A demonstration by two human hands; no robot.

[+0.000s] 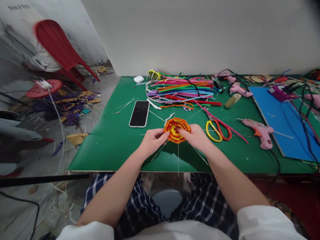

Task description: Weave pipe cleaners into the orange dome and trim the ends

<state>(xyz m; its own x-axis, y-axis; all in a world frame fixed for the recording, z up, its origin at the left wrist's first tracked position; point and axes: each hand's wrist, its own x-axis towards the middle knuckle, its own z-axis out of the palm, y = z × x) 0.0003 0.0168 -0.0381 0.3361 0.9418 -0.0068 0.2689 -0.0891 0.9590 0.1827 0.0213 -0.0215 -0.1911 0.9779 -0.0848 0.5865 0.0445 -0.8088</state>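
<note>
Both my hands hold a small round woven piece [176,128] of orange, red and yellow pipe cleaners, with thin white spokes sticking out around it. My left hand [151,141] pinches its left edge, fingers closed. My right hand [195,136] grips its right side, fingers curled over the weave. The piece hovers just above the green table [112,140], near its front edge.
A black phone [139,113] lies left of the piece. A heap of coloured pipe cleaners [182,90] sits behind it, yellow-and-red scissors [217,130] and a pink glue gun [260,131] to the right. A blue mat [280,126] and cables lie far right. Red chair [57,46] and floor litter at left.
</note>
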